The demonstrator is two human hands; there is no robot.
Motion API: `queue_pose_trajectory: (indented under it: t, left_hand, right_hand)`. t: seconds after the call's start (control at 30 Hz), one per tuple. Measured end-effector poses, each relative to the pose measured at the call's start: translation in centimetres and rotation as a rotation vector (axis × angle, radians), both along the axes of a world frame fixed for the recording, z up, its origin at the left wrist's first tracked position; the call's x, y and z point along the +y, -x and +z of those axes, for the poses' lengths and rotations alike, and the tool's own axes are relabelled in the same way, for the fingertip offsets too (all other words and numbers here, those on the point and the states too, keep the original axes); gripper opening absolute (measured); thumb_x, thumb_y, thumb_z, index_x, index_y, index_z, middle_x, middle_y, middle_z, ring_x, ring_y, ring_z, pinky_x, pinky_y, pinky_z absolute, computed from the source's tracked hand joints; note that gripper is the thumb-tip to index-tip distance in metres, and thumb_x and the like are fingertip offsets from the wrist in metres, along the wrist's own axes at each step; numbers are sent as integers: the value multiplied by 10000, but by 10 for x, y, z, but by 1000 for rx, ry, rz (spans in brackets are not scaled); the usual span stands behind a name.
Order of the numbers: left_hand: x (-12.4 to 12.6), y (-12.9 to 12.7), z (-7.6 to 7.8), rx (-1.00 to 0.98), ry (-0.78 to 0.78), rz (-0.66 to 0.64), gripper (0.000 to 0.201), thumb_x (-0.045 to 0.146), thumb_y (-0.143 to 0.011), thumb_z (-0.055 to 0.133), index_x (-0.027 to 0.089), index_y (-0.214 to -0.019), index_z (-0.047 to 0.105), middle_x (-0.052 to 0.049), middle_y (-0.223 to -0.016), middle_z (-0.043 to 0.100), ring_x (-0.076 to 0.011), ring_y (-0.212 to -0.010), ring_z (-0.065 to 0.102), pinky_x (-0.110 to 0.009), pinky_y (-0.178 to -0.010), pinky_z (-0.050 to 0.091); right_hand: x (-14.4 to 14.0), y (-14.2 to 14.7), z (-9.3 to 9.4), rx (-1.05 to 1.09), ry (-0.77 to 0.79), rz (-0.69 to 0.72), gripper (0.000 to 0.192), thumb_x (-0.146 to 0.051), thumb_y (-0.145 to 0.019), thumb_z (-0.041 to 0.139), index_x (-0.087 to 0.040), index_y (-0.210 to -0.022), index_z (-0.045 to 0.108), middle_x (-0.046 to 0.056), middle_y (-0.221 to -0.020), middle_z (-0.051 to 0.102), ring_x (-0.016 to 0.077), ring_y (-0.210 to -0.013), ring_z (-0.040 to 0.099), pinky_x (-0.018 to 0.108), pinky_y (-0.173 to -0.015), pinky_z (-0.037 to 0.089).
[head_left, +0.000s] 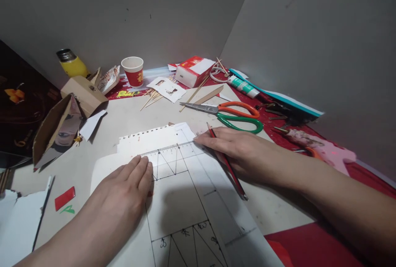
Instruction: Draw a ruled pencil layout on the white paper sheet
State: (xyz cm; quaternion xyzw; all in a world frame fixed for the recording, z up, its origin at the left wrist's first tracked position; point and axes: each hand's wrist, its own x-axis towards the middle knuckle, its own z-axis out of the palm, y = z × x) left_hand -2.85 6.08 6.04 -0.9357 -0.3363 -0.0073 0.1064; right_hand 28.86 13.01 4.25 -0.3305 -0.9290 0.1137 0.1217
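Grey walls meet over a cluttered worktable [123, 114]. Item one — a white drawing sheet [185, 201] ruled with pencil lines, a clear ruler [173, 150] across its top. My left hand [123, 192] lies flat, fingers together, pressing the sheet just beside the ruler. My right hand [238, 151] rests on the ruler's far end, a red pencil [227, 164] gripped under it. Beyond — orange-and-green scissors [235, 114], a red paper cup [133, 71].

Two bare hands, left [123, 192] & right [238, 151], forearms bare, no sleeves, apparently no rings or watch
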Motion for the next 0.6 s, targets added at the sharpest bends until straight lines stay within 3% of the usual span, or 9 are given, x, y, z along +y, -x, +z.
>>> queue_pose_trajectory:
  t: [0.2,0.3,0.4,0.5,0.6]
  left_hand:
    - [11,7,5,-216,201,126,368,161,-952,408,118,-1201,676,-189,-1192,734,-320,-968,751,-496,-784,658]
    - [23,16,9,-426,197,185,347,236,-976,425,143,-1198,675,-159,-1186,740,-298,-1042,730,-471,-859,636]
    - [36,26,9,-569,159,361,373,321,-973,454,138,-1223,662,-167,-1235,717,-314,-1147,683,-498,-984,571]
    - [47,34,4,-598,249,566,491,419,-944,488,141,-1331,610,-168,-1351,661,-340,-1222,630,-525,-1043,514]
    - [54,37,-2,-594,331,644,561,474,-909,508,141,-1349,608,-160,-1360,659,-348,-1221,621,-538,-1043,498]
  right_hand:
    - [0,-1,-2,12,-33,6,406,-115,-954,488,-199,-1334,607,144,-1071,686,245,-916,651,355,-764,538]
    - [-1,-2,-1,13,-30,-1,429,-102,-952,485,-201,-1353,602,142,-1066,683,243,-916,650,352,-766,535]
    - [-1,-3,-1,31,-12,-9,436,-116,-953,500,-219,-1364,605,133,-1055,685,243,-914,650,354,-769,533]
    - [0,-5,1,65,23,-27,422,-154,-960,529,-256,-1359,619,117,-1059,696,238,-915,656,358,-782,540]
    - [0,-6,2,83,27,-52,421,-174,-965,541,-274,-1366,621,108,-1061,702,237,-924,663,362,-795,551]
